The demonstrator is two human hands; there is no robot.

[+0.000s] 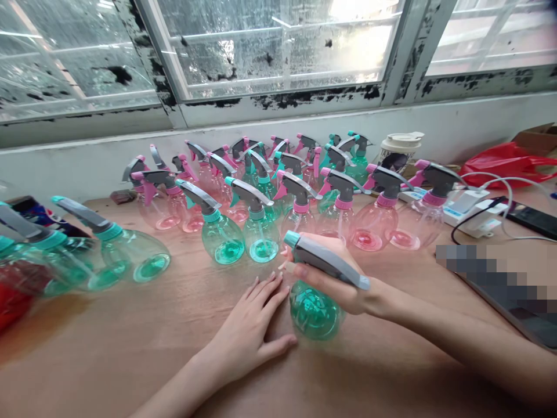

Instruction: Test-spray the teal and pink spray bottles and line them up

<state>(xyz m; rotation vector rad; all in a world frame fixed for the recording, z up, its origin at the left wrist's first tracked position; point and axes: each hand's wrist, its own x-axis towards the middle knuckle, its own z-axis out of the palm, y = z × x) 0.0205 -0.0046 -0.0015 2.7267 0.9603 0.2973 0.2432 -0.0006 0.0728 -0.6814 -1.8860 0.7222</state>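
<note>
My right hand is wrapped round the neck of a green spray bottle with a grey and teal trigger head. That bottle is at the middle front of the table. Just to its left, my left hand lies flat on the wood with its fingers spread, holding nothing; its fingertips come close to the bottle, and I cannot tell whether they touch. Behind both hands stand a green spray bottle, another green spray bottle, and several pink spray bottles. My right hand hides part of the held bottle's neck.
More green spray bottles stand at the left, near a red item. At the back right are a paper cup, a red plastic bag and a power strip with cables. A partly pixelated device lies on the right.
</note>
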